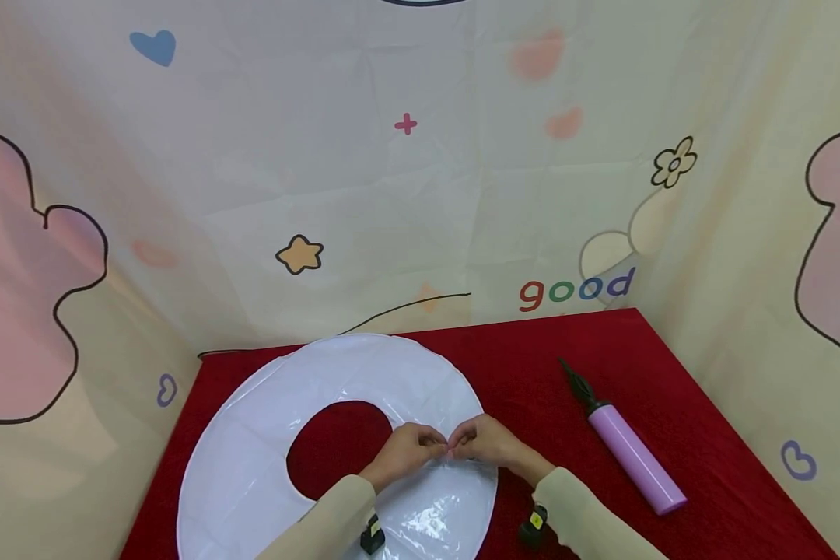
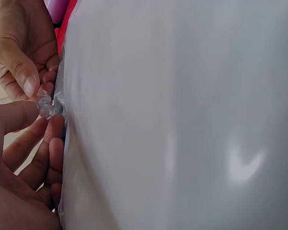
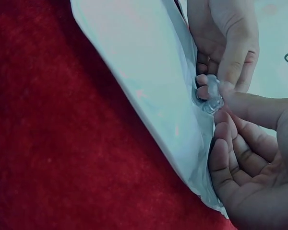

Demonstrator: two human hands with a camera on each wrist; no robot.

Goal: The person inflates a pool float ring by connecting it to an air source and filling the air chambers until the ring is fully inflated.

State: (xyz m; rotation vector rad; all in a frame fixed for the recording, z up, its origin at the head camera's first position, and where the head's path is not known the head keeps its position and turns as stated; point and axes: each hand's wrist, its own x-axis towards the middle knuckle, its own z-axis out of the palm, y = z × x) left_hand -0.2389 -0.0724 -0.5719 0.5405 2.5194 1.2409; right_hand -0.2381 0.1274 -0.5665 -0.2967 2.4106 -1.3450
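A white swim ring [image 1: 245, 459], puffed out and glossy, lies on the red cloth. Its small clear plastic valve [image 2: 44, 103] stands up from the surface, between the fingertips of both hands. My left hand [image 1: 407, 453] pinches the valve from the left with thumb and fingers. From the right, my right hand [image 1: 491, 442] pinches it too, the fingertips of the two hands nearly meeting. In the right wrist view the valve [image 3: 212, 96] shows between the thumbs; whether its plug is in cannot be told.
To the right on the red cloth [image 1: 532, 350] lies a purple hand pump [image 1: 637, 459] with a black nozzle [image 1: 577, 383], apart from the ring. A printed curtain [image 1: 364, 179] hangs behind and on both sides of the table.
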